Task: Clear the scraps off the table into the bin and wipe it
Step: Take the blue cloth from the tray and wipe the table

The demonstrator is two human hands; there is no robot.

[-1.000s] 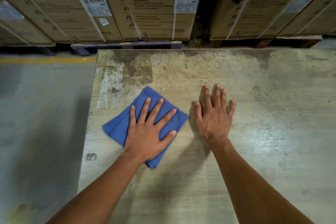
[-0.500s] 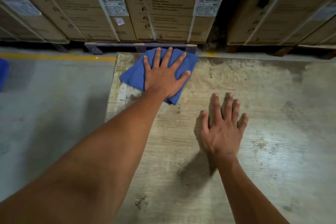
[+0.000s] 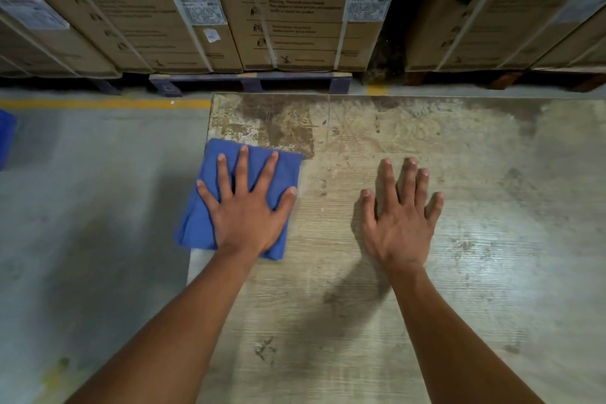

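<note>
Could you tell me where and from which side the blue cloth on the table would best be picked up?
Probably by the near-left corner of the blue cloth, which hangs past the left edge of the table. Coming from the left, fingers could slip under that overhang and pinch it. The rest lies flat, with the left hand pressing on it, so that hand would have to lift first.

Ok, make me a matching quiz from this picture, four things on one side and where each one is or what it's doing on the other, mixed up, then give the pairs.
Things:
1. left hand
2. right hand
3. cloth
4. boxes

Places or states:
A. stacked on pallets beyond the table
B. flat on bare tabletop, fingers spread
C. overhanging the table's left edge
D. pressing down on blue fabric

Pairs: 1-D, 2-B, 3-C, 4-A
</note>
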